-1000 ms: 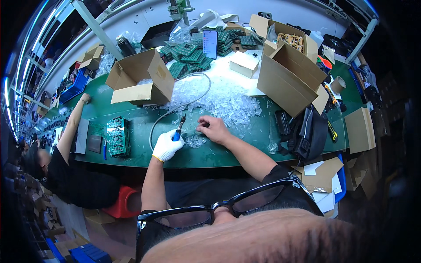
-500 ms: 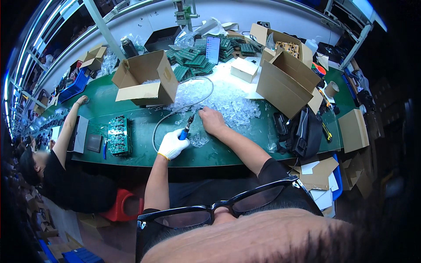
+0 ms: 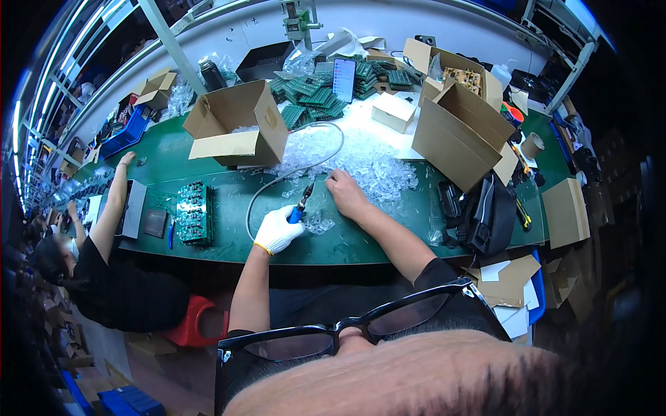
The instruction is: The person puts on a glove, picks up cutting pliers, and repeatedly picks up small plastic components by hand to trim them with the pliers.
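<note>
My left hand, in a white glove, is closed round the blue handle of air nippers. Their dark jaws point up and away from me, and a grey hose loops from them over the table. My bare right hand rests at the near edge of a heap of clear plastic pieces. Its fingers are bent together; whatever they pinch, if anything, is too small to make out. Between and just below my hands lies a small cluster of clear pieces on the green tabletop.
An open carton stands left of the heap, another open carton right. Behind are stacked green circuit boards and a phone. A board stack and black bag flank me. A co-worker reaches in at left.
My right hand has shifted slightly, its fingers a little farther from the nippers' jaws. The nippers now point more upright. The whole view has moved slightly.
</note>
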A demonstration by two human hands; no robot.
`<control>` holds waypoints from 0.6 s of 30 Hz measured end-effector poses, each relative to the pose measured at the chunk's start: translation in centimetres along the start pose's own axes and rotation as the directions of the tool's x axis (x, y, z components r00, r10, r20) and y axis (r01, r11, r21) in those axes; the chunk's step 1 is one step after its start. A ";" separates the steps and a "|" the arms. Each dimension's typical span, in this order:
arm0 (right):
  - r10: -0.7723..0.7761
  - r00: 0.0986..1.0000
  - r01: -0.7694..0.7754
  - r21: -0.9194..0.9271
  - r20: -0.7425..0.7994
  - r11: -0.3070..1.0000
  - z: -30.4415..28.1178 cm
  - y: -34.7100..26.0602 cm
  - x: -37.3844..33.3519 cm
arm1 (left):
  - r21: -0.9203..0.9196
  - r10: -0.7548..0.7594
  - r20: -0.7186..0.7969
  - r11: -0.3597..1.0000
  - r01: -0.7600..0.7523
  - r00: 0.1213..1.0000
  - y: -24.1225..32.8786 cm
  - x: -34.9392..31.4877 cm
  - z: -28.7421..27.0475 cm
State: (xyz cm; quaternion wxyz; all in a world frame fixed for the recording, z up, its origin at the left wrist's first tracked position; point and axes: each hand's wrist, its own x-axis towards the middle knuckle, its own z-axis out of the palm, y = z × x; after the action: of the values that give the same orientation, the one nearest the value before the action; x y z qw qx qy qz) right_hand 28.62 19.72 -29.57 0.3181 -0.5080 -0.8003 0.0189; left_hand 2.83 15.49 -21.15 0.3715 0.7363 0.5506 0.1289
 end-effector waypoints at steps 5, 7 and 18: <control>0.002 0.990 0.017 0.134 -0.139 0.991 -0.6 0.8 -0.6 | 0.011 -0.015 0.001 1.000 0.015 1.000 0.9 0.1 0.3; 0.032 0.984 0.003 0.197 -0.174 0.980 -1.1 0.4 -0.4 | 0.011 -0.037 0.007 0.999 0.037 0.999 1.3 -0.3 0.3; 0.315 0.782 -0.377 0.811 0.537 -0.447 0.2 0.8 -0.5 | 0.044 -0.055 -0.010 0.997 0.056 0.998 2.2 0.0 0.6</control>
State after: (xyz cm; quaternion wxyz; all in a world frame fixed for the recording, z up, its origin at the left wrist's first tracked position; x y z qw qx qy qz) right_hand 29.28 19.72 -30.21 0.5436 -0.2805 -0.2447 0.7523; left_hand 4.77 15.03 -20.05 0.3563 0.7282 0.5751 0.1095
